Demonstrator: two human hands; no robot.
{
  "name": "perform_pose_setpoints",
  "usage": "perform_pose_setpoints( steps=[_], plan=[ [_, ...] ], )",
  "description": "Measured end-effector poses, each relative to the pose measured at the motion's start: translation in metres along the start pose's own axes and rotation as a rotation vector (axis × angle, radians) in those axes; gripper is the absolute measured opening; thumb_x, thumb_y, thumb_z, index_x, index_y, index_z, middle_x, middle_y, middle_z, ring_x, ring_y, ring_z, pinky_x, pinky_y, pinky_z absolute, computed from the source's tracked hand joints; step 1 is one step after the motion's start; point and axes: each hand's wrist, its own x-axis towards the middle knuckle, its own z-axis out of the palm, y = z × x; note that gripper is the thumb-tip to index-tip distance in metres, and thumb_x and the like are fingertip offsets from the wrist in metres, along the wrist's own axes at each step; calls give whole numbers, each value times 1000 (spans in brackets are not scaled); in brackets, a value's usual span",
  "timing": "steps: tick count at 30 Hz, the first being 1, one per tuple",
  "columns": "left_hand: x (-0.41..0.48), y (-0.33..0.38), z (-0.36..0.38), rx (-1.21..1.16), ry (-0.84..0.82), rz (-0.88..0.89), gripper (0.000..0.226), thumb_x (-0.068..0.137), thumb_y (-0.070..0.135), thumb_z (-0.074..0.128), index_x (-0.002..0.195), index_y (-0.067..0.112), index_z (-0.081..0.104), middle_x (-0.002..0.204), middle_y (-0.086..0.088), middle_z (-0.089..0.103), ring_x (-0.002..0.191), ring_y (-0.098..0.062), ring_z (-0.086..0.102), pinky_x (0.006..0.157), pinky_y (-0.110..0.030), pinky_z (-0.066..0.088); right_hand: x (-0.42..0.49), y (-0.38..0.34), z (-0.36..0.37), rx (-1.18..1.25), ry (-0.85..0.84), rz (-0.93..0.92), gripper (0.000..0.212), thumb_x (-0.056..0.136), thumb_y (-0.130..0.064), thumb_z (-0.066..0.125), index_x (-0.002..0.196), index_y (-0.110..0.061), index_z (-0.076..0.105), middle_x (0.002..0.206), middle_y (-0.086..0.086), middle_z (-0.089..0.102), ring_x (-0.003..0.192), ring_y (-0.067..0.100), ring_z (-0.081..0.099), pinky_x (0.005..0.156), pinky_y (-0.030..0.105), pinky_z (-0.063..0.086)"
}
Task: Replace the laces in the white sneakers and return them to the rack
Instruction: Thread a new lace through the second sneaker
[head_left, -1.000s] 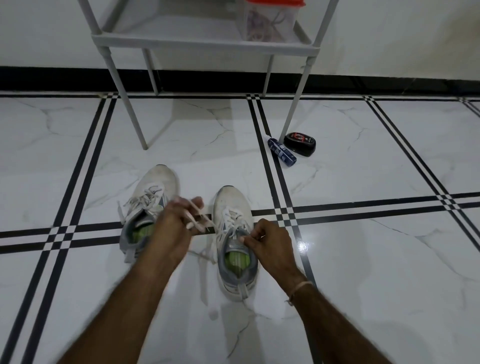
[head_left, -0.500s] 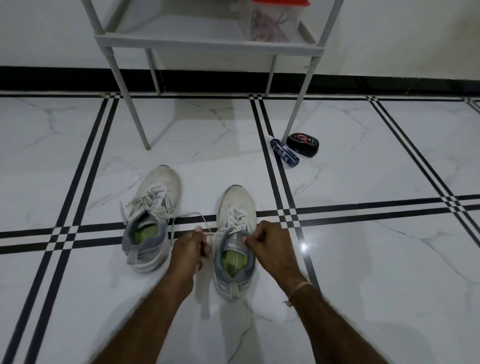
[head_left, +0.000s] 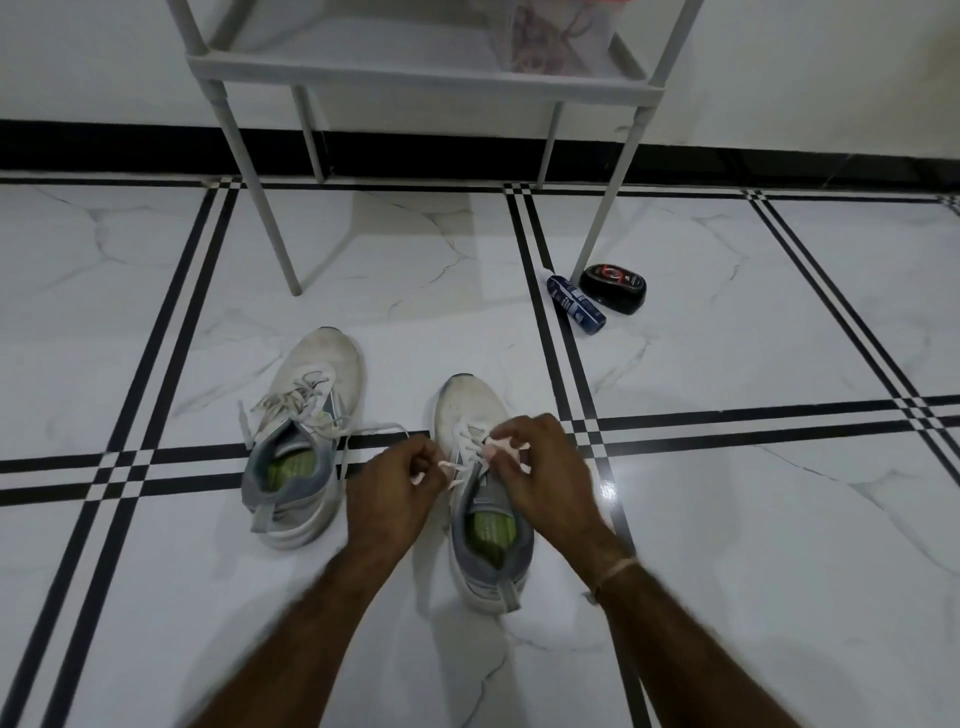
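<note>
Both grips pinched shut on lace (head_left: 451, 464): left hand (head_left: 396, 486), right hand (head_left: 540, 467). Thin, limp, light; best pinched near tips over right sneaker (head_left: 475, 415).

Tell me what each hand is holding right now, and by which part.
Both grip the right sneaker's white lace: left hand pinches one free end, right hand the other, above the tongue.

Both forearms bare, no sleeves in view up to the frame edge. Left hand (head_left: 389, 491) & right hand (head_left: 540, 467): no gloves, no rings or watch visible. R wrist has a thin pale thread band (head_left: 615, 569) w/ a small knot hanging on its left side. Arm hair visible; L forearm slightly blurred.
</note>
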Motion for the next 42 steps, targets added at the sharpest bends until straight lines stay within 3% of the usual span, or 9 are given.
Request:
perform_pose_setpoints(
  steps=[4, 12, 17, 20, 25, 28, 36, 39, 42],
  plan=[
    [2, 10, 1, -200, 68, 60, 26, 88, 7, 66, 100, 30, 63, 89, 12, 73, 85, -6, 70, 76, -39, 59, 16, -23, 21, -77, -272, -37, 19, 89, -35, 75, 78, -21, 70, 84, 11, 61, 78, 25, 57, 67, 37, 47],
    [4, 45, 6, -640, -185, -131, 38, 92, 28, 73, 125, 33, 54, 107, 6, 75, 100, -8, 71, 83, -24, 57, 38, -39, -37, 1043, -253, 330, 11, 99, -19, 64, 94, -13, 72, 71, -7, 52, 58, 5, 43, 53, 19, 33],
    [15, 39, 5, -745, -242, -212, 7, 97, 13, 66, 101, 10, 71, 89, -11, 75, 85, -21, 68, 73, -25, 56, 42, -18, -53, 1222, -130, 428, 15, 101, -26, 59, 94, -16, 67, 71, -6, 48, 59, 6, 39, 51, 19, 30],
    [25, 7, -1, -764, 82, -418, 13, 101, 12, 58, 90, 13, 64, 86, -5, 68, 94, -33, 66, 84, -43, 57, 40, -4, -63, 1350, -26, 455, 12, 101, -22, 57, 94, -16, 63, 73, -4, 50, 58, 6, 42, 49, 18, 35],
    [17, 41, 16, -387, -5, 43, 42, 98, 57, 46, 134, 36, 46, 126, 10, 63, 113, -11, 63, 92, -33, 54, 24, -12, -45, 1039, -198, 461, 14, 102, -13, 56, 105, -5, 68, 79, 0, 62, 60, 6, 48, 56, 20, 36],
    [20, 70, 25, -267, -176, 186, 22, 102, 47, 51, 113, 32, 64, 94, 15, 73, 86, 0, 68, 78, -28, 57, 21, -15, -33, 1040, -221, 486, 15, 101, -14, 59, 107, -8, 71, 78, 0, 63, 58, 5, 48, 54, 18, 39],
    [35, -3, -24, 31, 160, 103, 32, 97, 52, 47, 84, 27, 63, 79, 7, 71, 72, -16, 69, 67, -35, 57, 25, -10, -31, 1032, -172, 474, 12, 100, -7, 60, 104, -1, 70, 88, 13, 73, 73, 15, 69, 68, 23, 58],
    [26, 34, 1, -74, -30, 227, 37, 95, 56, 55, 123, 32, 60, 112, 12, 71, 97, -8, 68, 84, -32, 54, 17, -10, -28, 859, -141, 385, 11, 96, -5, 68, 102, 4, 67, 85, 15, 76, 73, 20, 73, 67, 27, 59],
    [24, 51, 10, -200, -163, 172, 12, 94, 35, 69, 104, 28, 71, 79, 10, 75, 75, -3, 70, 72, -28, 54, 18, -7, -24, 693, -107, 262, 7, 93, -3, 70, 97, 4, 72, 79, 13, 73, 67, 12, 67, 62, 23, 54]
  ],
)
